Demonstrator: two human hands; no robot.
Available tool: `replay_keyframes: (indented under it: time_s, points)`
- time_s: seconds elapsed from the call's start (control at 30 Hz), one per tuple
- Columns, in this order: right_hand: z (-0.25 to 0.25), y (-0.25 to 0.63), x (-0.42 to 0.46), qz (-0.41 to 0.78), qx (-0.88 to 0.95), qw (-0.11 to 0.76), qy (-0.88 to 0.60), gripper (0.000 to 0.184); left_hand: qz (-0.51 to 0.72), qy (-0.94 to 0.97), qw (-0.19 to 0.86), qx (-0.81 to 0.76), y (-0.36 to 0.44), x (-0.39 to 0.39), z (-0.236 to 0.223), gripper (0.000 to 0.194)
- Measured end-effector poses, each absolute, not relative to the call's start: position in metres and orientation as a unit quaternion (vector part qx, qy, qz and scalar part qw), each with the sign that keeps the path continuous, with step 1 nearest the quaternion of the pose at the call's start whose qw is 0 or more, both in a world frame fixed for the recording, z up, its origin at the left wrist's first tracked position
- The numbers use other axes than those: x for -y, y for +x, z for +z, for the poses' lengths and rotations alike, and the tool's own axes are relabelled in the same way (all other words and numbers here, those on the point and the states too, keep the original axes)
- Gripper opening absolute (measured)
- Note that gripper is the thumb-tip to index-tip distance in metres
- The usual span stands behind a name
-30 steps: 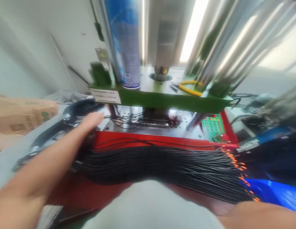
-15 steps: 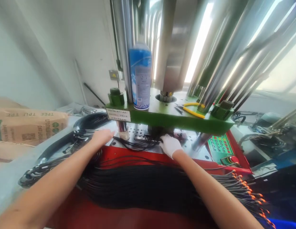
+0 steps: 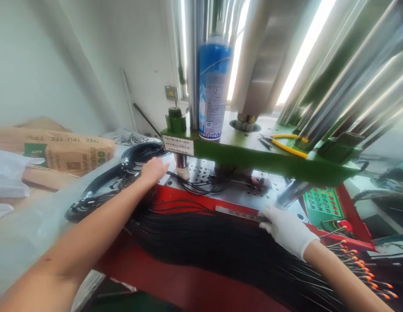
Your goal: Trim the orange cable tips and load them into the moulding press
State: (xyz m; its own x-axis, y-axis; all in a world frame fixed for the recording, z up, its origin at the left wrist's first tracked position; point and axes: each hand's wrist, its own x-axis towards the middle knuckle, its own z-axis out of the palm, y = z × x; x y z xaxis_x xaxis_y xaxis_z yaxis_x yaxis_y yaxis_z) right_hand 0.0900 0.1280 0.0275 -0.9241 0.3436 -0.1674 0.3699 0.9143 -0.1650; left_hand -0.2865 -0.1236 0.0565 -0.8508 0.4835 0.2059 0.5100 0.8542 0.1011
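A white glove covers my right hand [image 3: 286,229], whose fingers are closed on the end of a flat metal bar [image 3: 237,213] with holes along it. The bar is above the front edge of the press bed, over a thick bundle of black cables [image 3: 201,238]. My bare left hand [image 3: 154,171] is beside the coiled black cables [image 3: 139,154], left of the press column. Its fingers are partly hidden and blurred, so I cannot make out a grip. Several thin black cables [image 3: 198,187] curve across the perforated metal bed [image 3: 201,173] between the hands.
On the green press plate [image 3: 240,158] stand a blue spray can [image 3: 214,91] and yellow-handled pliers [image 3: 289,145]. A control panel [image 3: 323,203] with a red button is at right. Orange-tipped cable ends [image 3: 360,264] lie below it. Brown paper sacks [image 3: 71,151] are at left.
My right hand has come away from under the press plate, toward me and right, and the metal bar now shows in it. The view has shifted left. My left hand stays by the coil.
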Motion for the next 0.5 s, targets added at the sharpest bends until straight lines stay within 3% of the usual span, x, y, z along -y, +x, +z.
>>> replay_keyframes:
  time_s: [0.17,0.33,0.4,0.5]
  points:
    - [0.012,0.099,-0.134,-0.123,-0.976,0.029,0.179,0.022,-0.085,-0.388,0.121,0.91,-0.222,0.133,0.082,0.044]
    - [0.018,0.085,-0.138,-0.102,-0.971,0.036,0.213,0.024,-0.115,-0.553,-0.138,0.814,-0.178,0.152,0.08,0.045]
    - [0.023,0.081,-0.139,-0.103,-0.967,0.046,0.229,0.025,-0.102,-0.526,-0.177,0.826,-0.176,0.154,0.071,0.053]
    - [0.031,0.08,-0.138,-0.116,-0.959,0.063,0.249,0.028,-0.096,-0.499,-0.243,0.827,-0.184,0.152,0.066,0.041]
